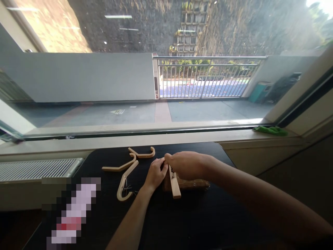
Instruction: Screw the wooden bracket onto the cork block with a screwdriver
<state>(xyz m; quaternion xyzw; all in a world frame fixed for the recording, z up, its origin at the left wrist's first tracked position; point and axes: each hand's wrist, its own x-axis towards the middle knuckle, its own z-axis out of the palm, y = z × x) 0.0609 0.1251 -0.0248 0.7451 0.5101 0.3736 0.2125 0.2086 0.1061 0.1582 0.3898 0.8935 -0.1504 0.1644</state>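
A pale wooden bar (176, 191) lies across a brown wrapped block (195, 184) on the black table. My left hand (155, 173) is closed around the bar's far left side, with its fingertips close to my other hand. Curled above the bar is my right hand (187, 165), fingers closed. A short dark metal shaft or screw (173, 173) shows below them, meeting the bar's upper face. What the right fingers grip is mostly hidden. Left of my hands is a bent wooden hook (121, 185) with several thin metal screws (127, 188) inside its curve.
Two more bent wooden hooks, one flatter (118, 168) and one farther back (143, 155), lie on the black table (161, 225). Beyond the table's far edge runs a window sill (109, 144) with a green cloth (270, 130). A white radiator (39, 169) stands at the left.
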